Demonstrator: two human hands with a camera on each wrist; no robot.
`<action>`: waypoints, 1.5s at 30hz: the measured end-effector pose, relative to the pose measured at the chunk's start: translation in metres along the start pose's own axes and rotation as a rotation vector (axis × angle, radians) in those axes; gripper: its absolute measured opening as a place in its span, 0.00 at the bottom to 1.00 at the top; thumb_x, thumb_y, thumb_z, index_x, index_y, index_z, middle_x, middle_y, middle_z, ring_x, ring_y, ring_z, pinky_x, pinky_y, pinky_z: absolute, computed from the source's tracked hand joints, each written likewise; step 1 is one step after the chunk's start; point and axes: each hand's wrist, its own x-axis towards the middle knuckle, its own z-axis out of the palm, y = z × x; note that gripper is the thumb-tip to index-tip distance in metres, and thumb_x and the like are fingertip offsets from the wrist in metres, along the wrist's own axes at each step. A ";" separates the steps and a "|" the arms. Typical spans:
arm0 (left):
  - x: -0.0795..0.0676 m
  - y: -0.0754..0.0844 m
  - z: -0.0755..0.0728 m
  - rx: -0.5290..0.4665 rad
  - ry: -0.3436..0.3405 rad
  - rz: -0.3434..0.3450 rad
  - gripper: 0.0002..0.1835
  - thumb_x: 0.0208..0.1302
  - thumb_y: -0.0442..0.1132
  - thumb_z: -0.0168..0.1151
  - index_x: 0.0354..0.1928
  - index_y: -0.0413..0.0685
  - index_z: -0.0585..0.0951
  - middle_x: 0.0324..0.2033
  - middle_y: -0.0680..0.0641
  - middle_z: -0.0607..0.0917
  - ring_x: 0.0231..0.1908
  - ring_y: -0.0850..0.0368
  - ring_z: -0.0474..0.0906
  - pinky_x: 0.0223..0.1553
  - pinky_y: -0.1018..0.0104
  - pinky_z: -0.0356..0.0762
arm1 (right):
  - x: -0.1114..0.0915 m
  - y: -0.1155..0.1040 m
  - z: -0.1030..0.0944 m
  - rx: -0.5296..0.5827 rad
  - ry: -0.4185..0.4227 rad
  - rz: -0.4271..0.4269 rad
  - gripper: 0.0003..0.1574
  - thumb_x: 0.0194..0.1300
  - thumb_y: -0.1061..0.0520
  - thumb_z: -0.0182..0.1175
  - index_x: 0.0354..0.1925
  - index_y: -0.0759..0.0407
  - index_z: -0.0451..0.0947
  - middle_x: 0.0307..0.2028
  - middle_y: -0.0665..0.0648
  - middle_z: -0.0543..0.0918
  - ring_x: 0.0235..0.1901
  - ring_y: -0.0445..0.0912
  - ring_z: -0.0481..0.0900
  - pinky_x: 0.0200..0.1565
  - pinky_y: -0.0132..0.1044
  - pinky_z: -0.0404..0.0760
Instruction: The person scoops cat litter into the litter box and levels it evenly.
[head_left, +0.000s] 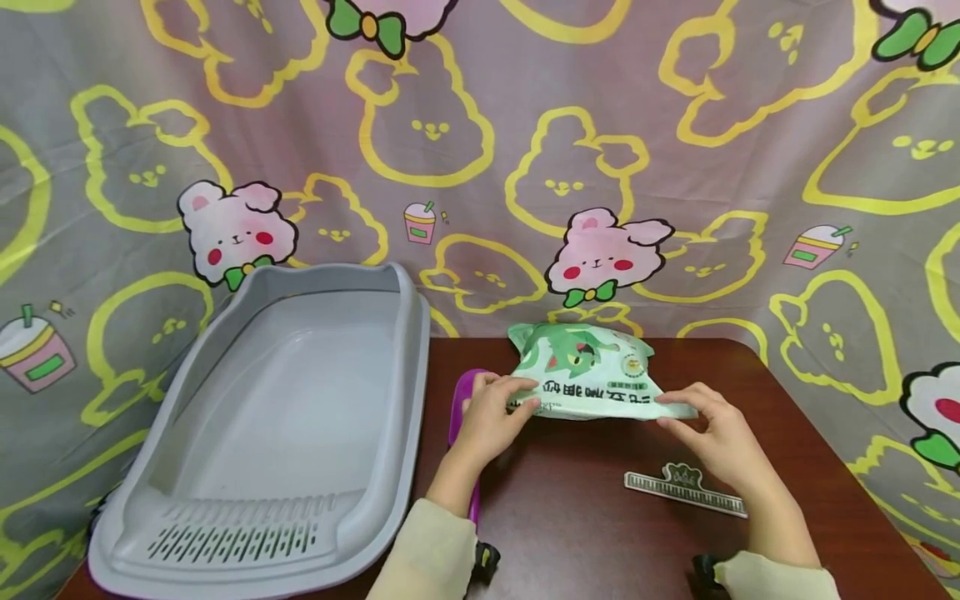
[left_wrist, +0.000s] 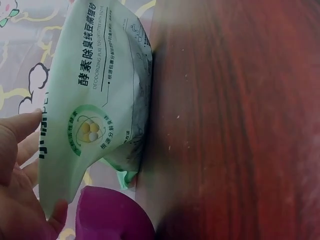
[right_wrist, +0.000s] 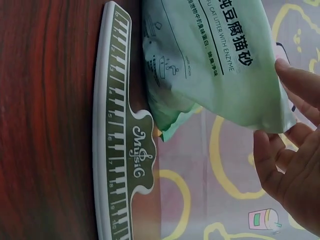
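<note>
A green and white bag of cat litter (head_left: 585,367) lies on the table, its near edge lifted and flattened between two hands. My left hand (head_left: 491,417) pinches the left corner of that edge; the left wrist view shows its fingers (left_wrist: 20,127) behind the bag and the thumb in front. At the right corner my right hand (head_left: 716,429) pinches the bag, as the right wrist view also shows. Below the right hand lies a long clip (head_left: 684,487) with a piano-key pattern and the word "Music". A purple plastic thing (head_left: 463,400) sits partly hidden behind the left hand.
A large grey litter tray (head_left: 416,400) with a slotted front ledge stands at the left of the dark wooden table (head_left: 570,533). Behind everything hangs a curtain (head_left: 480,100) with a cartoon print.
</note>
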 end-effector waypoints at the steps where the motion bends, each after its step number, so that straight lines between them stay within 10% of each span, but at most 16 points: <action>1: 0.000 0.000 -0.001 0.006 -0.007 -0.006 0.15 0.64 0.49 0.67 0.52 0.59 0.85 0.52 0.56 0.86 0.57 0.52 0.68 0.45 0.53 0.64 | 0.000 0.000 0.000 0.002 0.003 0.001 0.18 0.52 0.69 0.72 0.42 0.58 0.84 0.36 0.47 0.79 0.36 0.30 0.69 0.33 0.23 0.70; 27: -0.006 0.009 -0.011 0.100 -0.016 0.020 0.15 0.56 0.50 0.73 0.46 0.62 0.86 0.44 0.58 0.86 0.53 0.55 0.66 0.43 0.50 0.60 | -0.005 -0.007 0.000 0.043 -0.043 0.023 0.15 0.54 0.66 0.72 0.32 0.47 0.80 0.31 0.40 0.80 0.38 0.32 0.68 0.35 0.28 0.75; 45: -0.015 0.015 -0.025 0.001 -0.007 0.014 0.11 0.56 0.51 0.74 0.33 0.64 0.79 0.35 0.61 0.85 0.52 0.57 0.69 0.50 0.42 0.59 | -0.001 -0.009 -0.003 0.017 -0.090 -0.162 0.18 0.51 0.67 0.73 0.31 0.43 0.85 0.34 0.42 0.80 0.41 0.33 0.67 0.38 0.28 0.68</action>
